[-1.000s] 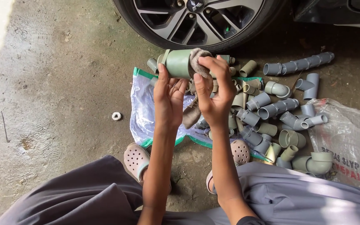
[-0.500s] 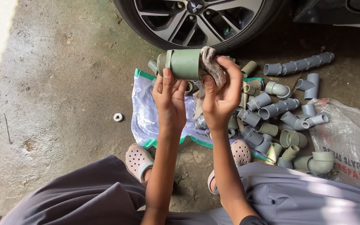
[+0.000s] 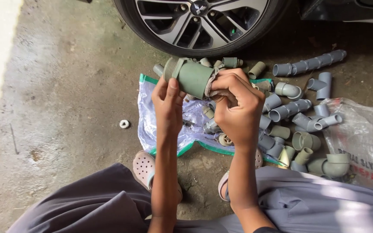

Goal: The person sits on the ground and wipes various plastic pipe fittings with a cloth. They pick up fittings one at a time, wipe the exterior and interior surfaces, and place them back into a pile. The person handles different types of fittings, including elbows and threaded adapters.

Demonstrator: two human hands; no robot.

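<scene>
My left hand (image 3: pixel 168 100) grips a large grey-green threaded pipe fitting (image 3: pixel 189 76), holding it up above a plastic sack (image 3: pixel 152 116) spread on the ground. My right hand (image 3: pixel 237 108) presses a small crumpled rag (image 3: pixel 214 84) against the right end of the fitting. Both forearms reach forward from my lap. Under the hands lies a pile of grey pipe fittings (image 3: pixel 290 116), partly hidden by my right hand.
A car wheel (image 3: pixel 195 21) stands just beyond the pile. A long jointed pipe piece (image 3: pixel 309 64) lies at the right, a woven sack (image 3: pixel 363 138) at far right. A small white ring (image 3: pixel 124 124) sits on the concrete at left. My sandalled foot (image 3: pixel 145 166) rests below.
The fitting has turned in my hands and now points more to the right. My right hand with the rag has shifted from the top of the fitting to its right end.
</scene>
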